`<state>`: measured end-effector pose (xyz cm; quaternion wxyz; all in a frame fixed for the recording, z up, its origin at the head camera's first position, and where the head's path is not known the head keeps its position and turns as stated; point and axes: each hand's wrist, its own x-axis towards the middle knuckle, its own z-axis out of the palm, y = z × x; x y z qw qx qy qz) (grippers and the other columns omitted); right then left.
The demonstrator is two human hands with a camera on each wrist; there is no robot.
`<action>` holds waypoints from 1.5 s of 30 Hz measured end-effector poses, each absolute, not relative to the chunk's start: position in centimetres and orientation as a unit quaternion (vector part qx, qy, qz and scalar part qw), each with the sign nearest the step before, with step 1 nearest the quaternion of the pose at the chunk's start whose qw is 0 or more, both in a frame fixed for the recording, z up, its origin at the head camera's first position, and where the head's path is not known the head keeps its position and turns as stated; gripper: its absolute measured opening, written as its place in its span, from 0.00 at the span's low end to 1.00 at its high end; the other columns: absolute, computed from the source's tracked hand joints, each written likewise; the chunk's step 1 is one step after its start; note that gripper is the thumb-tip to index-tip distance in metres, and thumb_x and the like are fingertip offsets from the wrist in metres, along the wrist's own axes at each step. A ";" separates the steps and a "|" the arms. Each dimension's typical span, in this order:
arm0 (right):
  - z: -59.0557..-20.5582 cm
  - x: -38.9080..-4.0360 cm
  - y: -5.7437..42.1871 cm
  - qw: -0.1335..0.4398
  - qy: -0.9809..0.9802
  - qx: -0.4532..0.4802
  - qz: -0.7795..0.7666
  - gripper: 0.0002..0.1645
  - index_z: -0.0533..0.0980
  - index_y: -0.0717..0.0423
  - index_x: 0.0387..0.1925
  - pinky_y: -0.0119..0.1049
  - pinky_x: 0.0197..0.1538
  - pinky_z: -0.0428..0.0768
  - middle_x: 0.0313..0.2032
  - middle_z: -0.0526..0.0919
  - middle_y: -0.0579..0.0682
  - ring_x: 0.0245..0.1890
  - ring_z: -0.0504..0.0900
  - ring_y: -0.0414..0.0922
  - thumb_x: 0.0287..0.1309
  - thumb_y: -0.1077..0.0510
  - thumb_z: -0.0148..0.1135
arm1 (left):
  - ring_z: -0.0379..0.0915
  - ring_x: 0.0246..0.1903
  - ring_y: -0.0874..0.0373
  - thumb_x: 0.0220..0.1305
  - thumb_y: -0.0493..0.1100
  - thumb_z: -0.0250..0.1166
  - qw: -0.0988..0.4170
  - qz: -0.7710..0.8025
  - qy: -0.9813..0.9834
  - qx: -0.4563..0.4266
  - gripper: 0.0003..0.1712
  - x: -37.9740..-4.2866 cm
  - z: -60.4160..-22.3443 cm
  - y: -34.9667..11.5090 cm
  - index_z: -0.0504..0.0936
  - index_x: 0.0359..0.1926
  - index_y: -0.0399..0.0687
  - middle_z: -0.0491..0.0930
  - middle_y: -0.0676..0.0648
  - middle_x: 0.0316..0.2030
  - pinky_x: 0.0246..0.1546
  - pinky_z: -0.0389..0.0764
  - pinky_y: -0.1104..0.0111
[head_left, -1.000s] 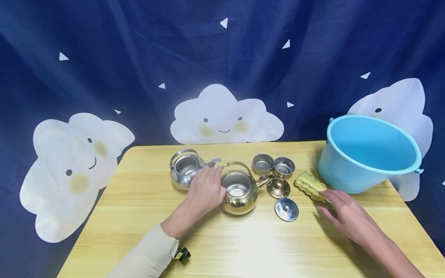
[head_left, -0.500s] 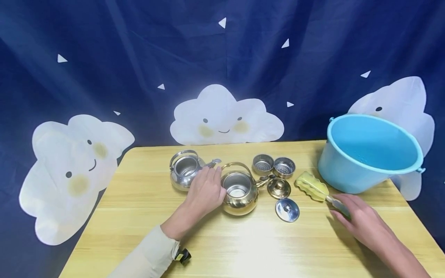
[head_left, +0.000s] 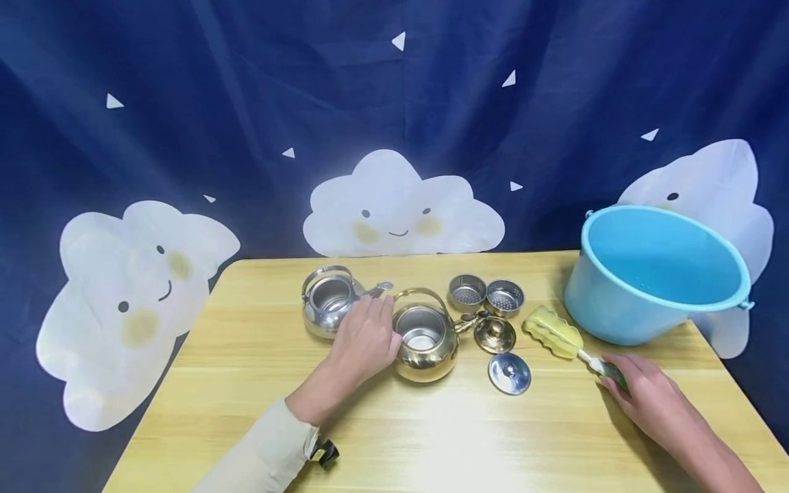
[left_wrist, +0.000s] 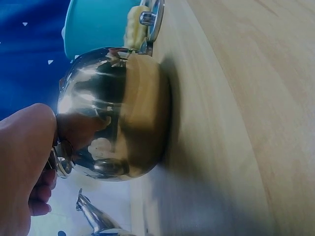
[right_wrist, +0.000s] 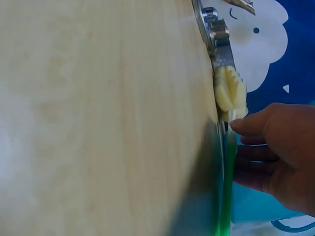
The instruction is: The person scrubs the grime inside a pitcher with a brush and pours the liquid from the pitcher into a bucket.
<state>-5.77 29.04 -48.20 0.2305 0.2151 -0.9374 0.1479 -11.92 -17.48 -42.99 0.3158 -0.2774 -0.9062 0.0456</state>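
Observation:
My left hand (head_left: 364,339) grips the left side of the raised handle of a gold teapot (head_left: 425,363), which stands lidless on the table. In the left wrist view my fingers close around the handle's base (left_wrist: 61,160). Left of it is a lidless silver teapot (head_left: 317,322), its spout pointing towards my hand. On the right lies a cleaning brush with a yellow sponge head (head_left: 553,332) and a green-and-white handle (head_left: 610,375). My right hand (head_left: 656,404) is loosely at that handle, the thumb (right_wrist: 246,125) beside its neck in the right wrist view.
Two perforated tea strainers, one left (head_left: 466,291) and one right (head_left: 504,296), sit behind a gold lid (head_left: 495,335) and a silver lid (head_left: 509,374). A large blue bucket (head_left: 616,311) stands at the back right of the wooden table (head_left: 203,383). A cloud-patterned curtain (head_left: 246,82) hangs behind.
My right hand has slid back from the sponge head along the brush's handle, towards the lower right, uncovering more of it. The brush stays put. My left hand and the teapots have not moved.

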 end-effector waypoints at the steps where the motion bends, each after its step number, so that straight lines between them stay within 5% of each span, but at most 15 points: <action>1: -48.3 -5.8 29.1 0.227 -0.939 0.210 0.148 0.16 0.81 0.65 0.45 0.55 0.38 0.82 0.38 0.86 0.59 0.36 0.86 0.57 0.57 0.63 0.74 | 0.66 0.27 0.54 0.57 0.46 0.58 0.315 0.046 -0.906 -0.278 0.30 -11.9 -43.0 -17.5 0.84 0.55 0.30 0.77 0.48 0.25 0.30 0.70 0.66; 3: -48.4 -5.8 29.2 0.222 -0.943 0.203 0.146 0.23 0.81 0.67 0.45 0.57 0.37 0.83 0.38 0.86 0.60 0.36 0.86 0.59 0.45 0.70 0.78 | 0.66 0.27 0.55 0.57 0.46 0.59 0.315 0.049 -0.905 -0.280 0.30 -12.0 -43.0 -17.5 0.84 0.55 0.30 0.77 0.48 0.25 0.30 0.69 0.66; 5: -48.5 -5.8 29.2 0.218 -0.944 0.199 0.146 0.24 0.81 0.67 0.45 0.56 0.36 0.83 0.37 0.85 0.60 0.35 0.85 0.58 0.43 0.70 0.79 | 0.65 0.27 0.55 0.57 0.46 0.59 0.319 0.050 -0.904 -0.282 0.30 -12.0 -43.0 -17.4 0.84 0.55 0.30 0.77 0.48 0.25 0.30 0.69 0.66; 11: -48.6 -5.7 29.5 0.215 -0.944 0.208 0.140 0.15 0.81 0.67 0.44 0.54 0.35 0.82 0.37 0.85 0.58 0.34 0.85 0.56 0.55 0.66 0.74 | 0.66 0.27 0.55 0.57 0.46 0.59 0.320 0.048 -0.903 -0.282 0.30 -11.9 -43.0 -17.4 0.84 0.55 0.30 0.78 0.47 0.25 0.30 0.70 0.66; 18: -48.5 -5.9 29.4 0.201 -0.949 0.204 0.130 0.26 0.82 0.66 0.40 0.51 0.32 0.82 0.32 0.84 0.55 0.30 0.83 0.54 0.31 0.73 0.81 | 0.67 0.28 0.54 0.58 0.46 0.57 0.319 0.045 -0.904 -0.281 0.30 -12.0 -43.1 -17.5 0.83 0.55 0.29 0.78 0.47 0.26 0.31 0.70 0.65; 33: -48.3 -5.9 29.0 0.240 -0.938 0.207 0.142 0.17 0.80 0.71 0.42 0.56 0.34 0.81 0.35 0.83 0.62 0.33 0.84 0.59 0.48 0.77 0.70 | 0.68 0.28 0.54 0.58 0.46 0.57 0.309 0.052 -0.907 -0.280 0.29 -12.0 -43.0 -17.5 0.84 0.54 0.30 0.77 0.47 0.25 0.31 0.71 0.65; 37: -48.1 -5.9 29.0 0.252 -0.933 0.211 0.144 0.07 0.80 0.71 0.42 0.54 0.33 0.81 0.35 0.82 0.62 0.33 0.84 0.59 0.64 0.71 0.60 | 0.68 0.28 0.53 0.58 0.46 0.57 0.313 0.050 -0.906 -0.282 0.29 -12.0 -42.9 -17.5 0.84 0.54 0.29 0.78 0.47 0.25 0.31 0.72 0.65; 45: -47.4 -6.1 28.8 0.289 -0.917 0.231 0.148 0.27 0.80 0.68 0.43 0.50 0.37 0.79 0.36 0.83 0.60 0.35 0.83 0.57 0.79 0.53 0.40 | 0.69 0.29 0.54 0.59 0.45 0.57 0.301 0.056 -0.910 -0.279 0.29 -11.9 -42.7 -17.5 0.84 0.56 0.30 0.79 0.46 0.26 0.33 0.73 0.64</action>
